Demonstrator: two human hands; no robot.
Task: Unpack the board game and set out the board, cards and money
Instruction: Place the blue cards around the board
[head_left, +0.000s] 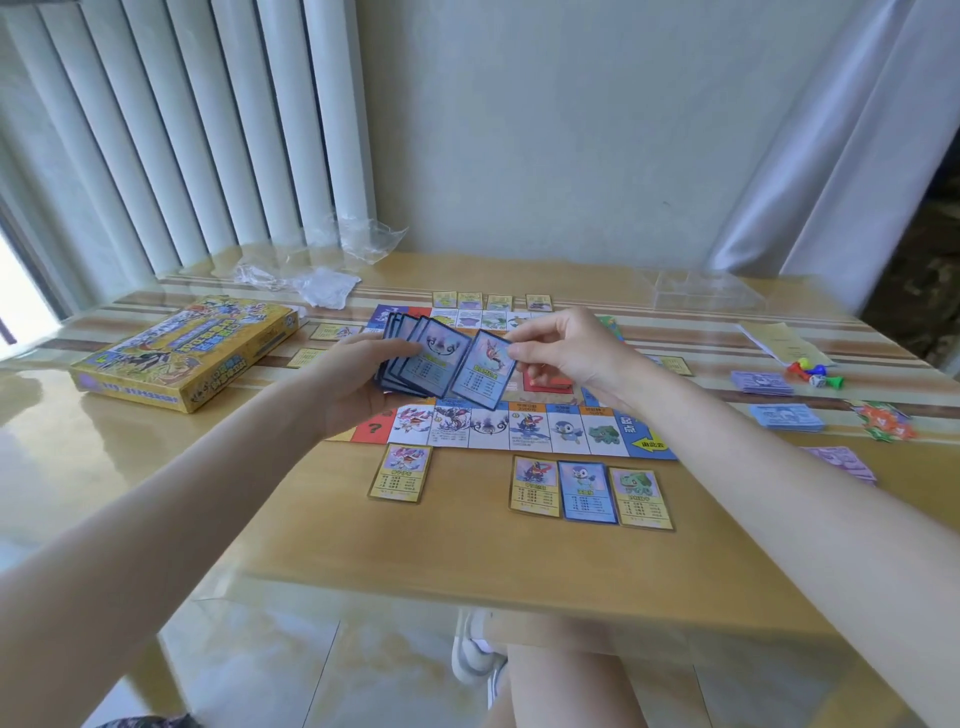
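Your left hand (358, 371) is gripping a fanned stack of blue-bordered cards (415, 353) above the colourful paper game board (519, 428) on the glossy wooden table (467, 561); your right hand (566, 343) is pinching one blue-bordered card (483, 371) at its top edge; four more cards are lying just below the board; the yellow game box (192, 353) is sitting to the left; stacks of paper money (787, 417) are lying to the right.

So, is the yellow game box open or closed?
Closed: the yellow game box lies flat on the table, its printed lid covering it.
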